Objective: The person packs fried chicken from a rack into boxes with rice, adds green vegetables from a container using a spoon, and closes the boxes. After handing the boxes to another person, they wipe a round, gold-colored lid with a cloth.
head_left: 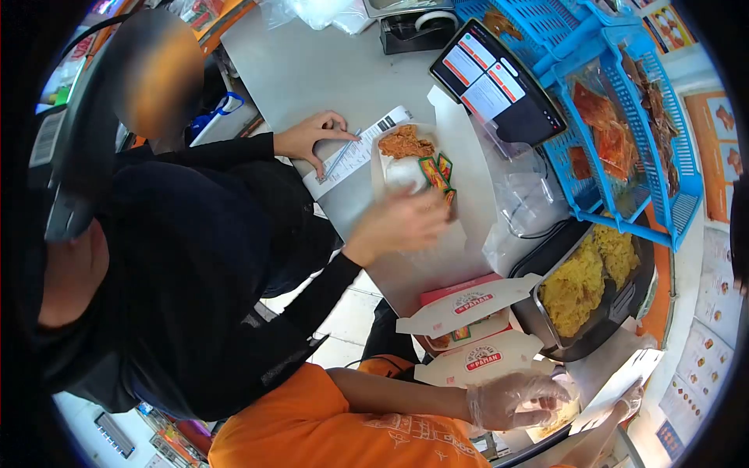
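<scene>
My left hand (pixel 318 142) lies on a printed receipt (pixel 373 148), thumb and fingers spread apart at its edges. A thin bluish stick like a pen (pixel 341 158) lies across the receipt, between thumb and forefinger. Beside the receipt is an open white food box (pixel 462 168) holding fried chicken (pixel 405 143), a white wrapped mound (pixel 406 173) and several green-and-red sauce sachets (pixel 434 173). Over the box's near end, by the sachets, hovers my right hand (pixel 406 224), its fingers blurred by motion and their undersides hidden.
A tablet (pixel 499 82) stands behind the box, by blue baskets (pixel 665 222) of packaged food. A black tray (pixel 538 318) of yellow food and printed takeaway boxes (pixel 473 302) lie to the right. A co-worker in orange (pixel 343 425) works there with gloved hands (pixel 519 402).
</scene>
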`<state>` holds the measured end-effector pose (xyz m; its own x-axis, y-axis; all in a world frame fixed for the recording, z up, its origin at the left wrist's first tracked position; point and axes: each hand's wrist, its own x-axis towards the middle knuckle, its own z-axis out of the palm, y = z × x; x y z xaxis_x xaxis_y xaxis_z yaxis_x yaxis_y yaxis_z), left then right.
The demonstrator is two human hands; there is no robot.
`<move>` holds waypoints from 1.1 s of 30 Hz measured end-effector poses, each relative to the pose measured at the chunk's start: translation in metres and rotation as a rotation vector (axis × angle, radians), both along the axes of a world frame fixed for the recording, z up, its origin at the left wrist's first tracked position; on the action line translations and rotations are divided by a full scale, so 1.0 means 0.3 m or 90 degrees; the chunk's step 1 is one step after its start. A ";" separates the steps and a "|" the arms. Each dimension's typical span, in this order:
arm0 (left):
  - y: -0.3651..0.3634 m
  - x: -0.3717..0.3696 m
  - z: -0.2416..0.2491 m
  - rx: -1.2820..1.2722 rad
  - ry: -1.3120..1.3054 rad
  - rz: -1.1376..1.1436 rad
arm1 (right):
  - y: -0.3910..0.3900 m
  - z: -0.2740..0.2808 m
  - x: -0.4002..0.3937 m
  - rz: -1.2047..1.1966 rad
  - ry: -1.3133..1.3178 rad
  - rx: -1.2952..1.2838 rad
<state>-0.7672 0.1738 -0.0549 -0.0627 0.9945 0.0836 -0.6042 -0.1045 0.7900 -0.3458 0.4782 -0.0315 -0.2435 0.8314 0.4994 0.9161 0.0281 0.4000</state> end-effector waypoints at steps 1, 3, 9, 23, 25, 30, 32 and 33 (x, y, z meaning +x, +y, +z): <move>0.014 -0.033 0.008 -0.001 -0.015 0.013 | 0.003 0.019 -0.036 0.023 -0.017 0.027; 0.037 -0.098 0.023 -0.009 -0.051 0.052 | 0.006 0.057 -0.104 0.069 -0.050 0.081; 0.040 -0.156 0.006 -0.022 -0.192 0.148 | 0.073 0.205 -0.049 0.219 -0.146 0.246; -0.163 -0.262 -0.020 -0.079 -0.147 0.273 | -0.227 -0.378 -2.121 0.679 -0.110 -0.664; -0.187 -0.265 -0.031 -0.095 -0.131 0.292 | -0.254 -0.370 -2.188 0.643 -0.123 -0.681; -0.207 -0.293 -0.038 -0.116 -0.118 0.306 | -0.255 -0.371 -2.249 0.619 -0.120 -0.719; -0.207 -0.297 -0.036 -0.118 -0.126 0.303 | -0.231 -0.431 -2.265 0.624 -0.107 -0.716; -0.207 -0.299 -0.034 -0.118 -0.130 0.302 | -0.232 -0.432 -2.264 0.623 -0.107 -0.715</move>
